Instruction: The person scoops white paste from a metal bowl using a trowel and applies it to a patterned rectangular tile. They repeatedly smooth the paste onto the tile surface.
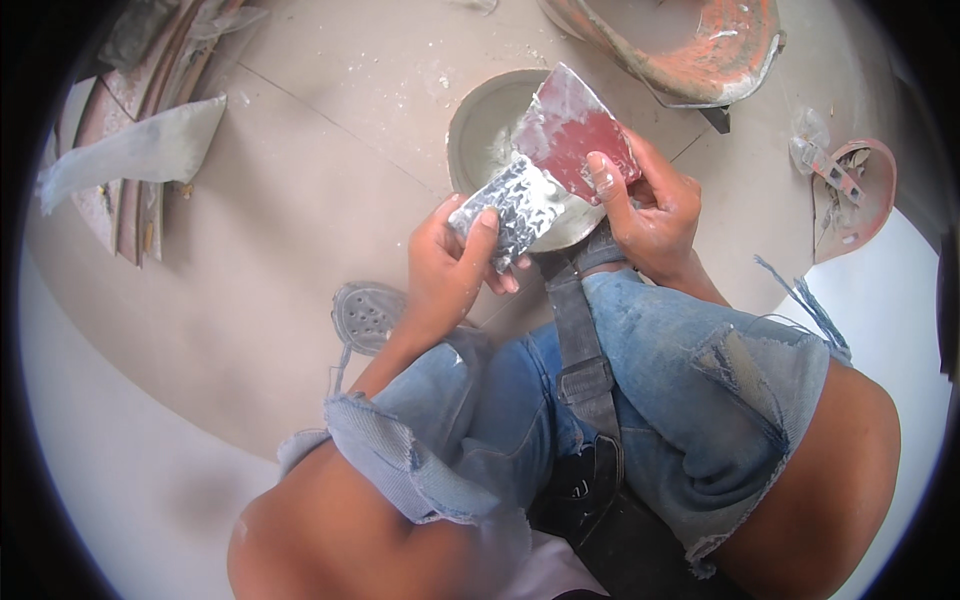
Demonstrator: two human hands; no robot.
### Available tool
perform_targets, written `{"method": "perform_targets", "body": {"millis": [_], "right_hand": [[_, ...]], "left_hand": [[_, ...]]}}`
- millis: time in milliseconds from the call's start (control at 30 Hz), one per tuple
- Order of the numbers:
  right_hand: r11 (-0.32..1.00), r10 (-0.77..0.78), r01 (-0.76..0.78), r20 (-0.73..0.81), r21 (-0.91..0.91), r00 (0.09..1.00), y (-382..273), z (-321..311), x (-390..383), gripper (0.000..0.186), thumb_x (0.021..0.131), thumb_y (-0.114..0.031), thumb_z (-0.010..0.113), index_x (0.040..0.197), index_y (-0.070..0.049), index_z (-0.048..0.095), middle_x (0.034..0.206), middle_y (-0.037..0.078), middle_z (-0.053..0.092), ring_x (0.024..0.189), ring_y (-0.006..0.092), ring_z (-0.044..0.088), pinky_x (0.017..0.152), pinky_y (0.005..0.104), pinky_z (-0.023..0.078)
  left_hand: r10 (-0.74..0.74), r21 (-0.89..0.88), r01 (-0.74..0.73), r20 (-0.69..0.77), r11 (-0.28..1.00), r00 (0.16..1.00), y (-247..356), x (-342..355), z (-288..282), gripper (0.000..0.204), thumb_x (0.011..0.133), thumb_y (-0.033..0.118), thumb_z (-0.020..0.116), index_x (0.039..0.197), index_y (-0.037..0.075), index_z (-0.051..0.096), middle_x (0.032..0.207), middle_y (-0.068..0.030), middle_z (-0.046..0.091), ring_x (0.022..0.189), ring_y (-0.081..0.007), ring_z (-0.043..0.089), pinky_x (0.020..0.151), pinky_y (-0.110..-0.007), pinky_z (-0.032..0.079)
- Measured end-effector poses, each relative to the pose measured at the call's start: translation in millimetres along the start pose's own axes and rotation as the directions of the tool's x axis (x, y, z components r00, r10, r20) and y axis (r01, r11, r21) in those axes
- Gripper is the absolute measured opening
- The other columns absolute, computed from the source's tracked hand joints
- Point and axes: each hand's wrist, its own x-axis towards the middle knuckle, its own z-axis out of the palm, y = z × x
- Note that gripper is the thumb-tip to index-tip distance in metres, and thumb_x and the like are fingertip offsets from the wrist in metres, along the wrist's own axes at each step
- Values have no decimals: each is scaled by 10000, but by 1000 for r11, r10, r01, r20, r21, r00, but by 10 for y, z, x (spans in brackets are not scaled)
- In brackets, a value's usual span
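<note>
Well left of the round bowl (467, 132), clear plastic sheet (140, 152) over a pile of strips (130, 218); below-left of the bowl, grey shoe (366, 312) with holes. Left hand (452, 262), at the bowl's lower left, thumb and fingers clamped on a dark scraper (512, 212) thick with white paste; red scraper (578, 145), white-smeared, above the bowl, pinched in the right hand (655, 208), scraper-to-scraper contact unclear. Beyond the bowl, upper right, worn orange tub (735, 45); farther right, pinkish container (880, 200) holding scraps.
</note>
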Motion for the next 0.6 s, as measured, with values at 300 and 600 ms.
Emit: {"method": "perform_targets", "body": {"millis": [300,600], "right_hand": [[993,84,-91,104,72,991,-73,-70,34,322,1017,-16,709,1318,88,663,1066,97,768,955,92,692,842,249,568],[956,128,-124,2,267,992,-110,14,135,310,1008,-66,727,1301,33,702,988,88,776,886,85,700,774,254,572]], "left_hand": [[484,662,-399,61,635,873,-123,57,-87,144,991,81,703,1035,-39,637,791,-139,724,609,-178,715,548,-289,560],[517,693,-606,380,391,767,-154,100,-103,245,850,49,806,1046,6,666,722,-122,675,607,-239,693,574,-347,543]]}}
